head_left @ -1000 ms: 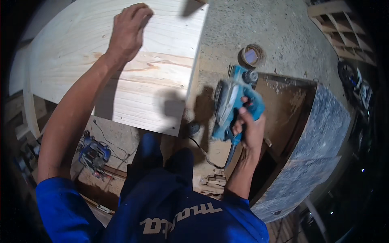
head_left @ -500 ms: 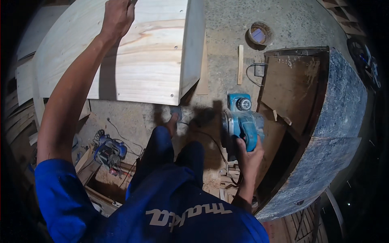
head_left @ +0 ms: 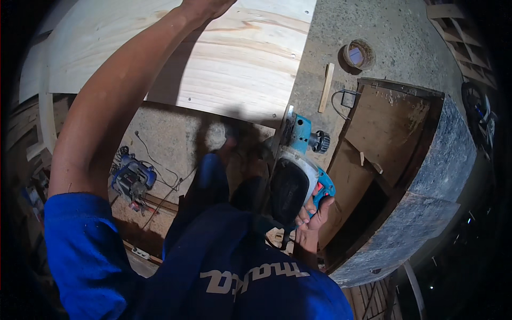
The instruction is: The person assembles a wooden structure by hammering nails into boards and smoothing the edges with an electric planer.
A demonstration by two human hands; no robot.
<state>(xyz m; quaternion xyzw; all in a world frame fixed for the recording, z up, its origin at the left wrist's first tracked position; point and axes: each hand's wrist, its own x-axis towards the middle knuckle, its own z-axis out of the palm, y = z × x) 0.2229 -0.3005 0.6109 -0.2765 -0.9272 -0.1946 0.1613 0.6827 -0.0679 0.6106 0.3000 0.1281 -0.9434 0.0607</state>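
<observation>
Planer (head_left: 297, 169), teal, black-sided, grey-banded, apparently tipped sideways.

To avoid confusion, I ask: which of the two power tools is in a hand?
The teal planer, gripped by the right hand; the blue-and-black tool sits at lower left, unheld.

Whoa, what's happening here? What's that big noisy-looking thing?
A person is holding a teal and black electric planer by its handle in their right hand. It is tipped on its side by the near right corner of a pale wooden panel; whether they touch is hard to tell. The left hand, partly cut off at the picture's top, is over the panel. A blue and black power tool sits to the left.
</observation>
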